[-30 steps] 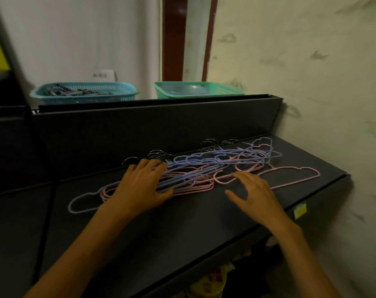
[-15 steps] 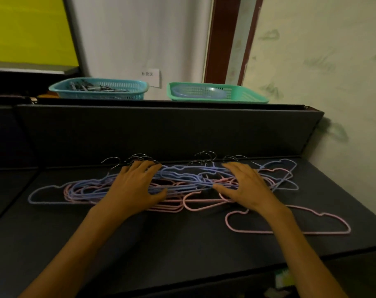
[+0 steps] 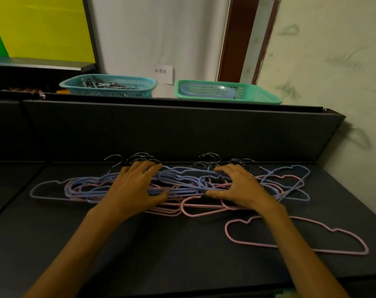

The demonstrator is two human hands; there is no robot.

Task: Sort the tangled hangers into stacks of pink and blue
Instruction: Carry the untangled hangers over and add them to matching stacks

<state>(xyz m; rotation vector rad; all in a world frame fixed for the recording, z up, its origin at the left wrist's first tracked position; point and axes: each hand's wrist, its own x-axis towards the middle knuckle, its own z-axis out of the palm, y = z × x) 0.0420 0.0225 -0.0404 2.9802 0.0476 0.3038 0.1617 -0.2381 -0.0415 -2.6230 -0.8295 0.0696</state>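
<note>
A tangle of pink and blue hangers (image 3: pixel 182 186) with metal hooks lies across the dark shelf (image 3: pixel 161 244). My left hand (image 3: pixel 133 188) rests flat on the left half of the tangle, fingers spread. On the right half sits my right hand (image 3: pixel 240 188), fingers bent down onto the wires and thumb touching a blue hanger. Whether it pinches one I cannot tell. A single pink hanger (image 3: pixel 294 235) lies apart at the front right, partly under my right forearm.
Behind the shelf rises a dark back panel (image 3: pixel 172 130). On top of it stand a blue basket (image 3: pixel 109 86) holding clips and a green basket (image 3: pixel 228 92) holding a pale dish. A wall closes the right side.
My right hand has moved from the shelf front onto the right half of the tangle. The left hand stays on the pile. The view has swung to face the shelf straight on.
</note>
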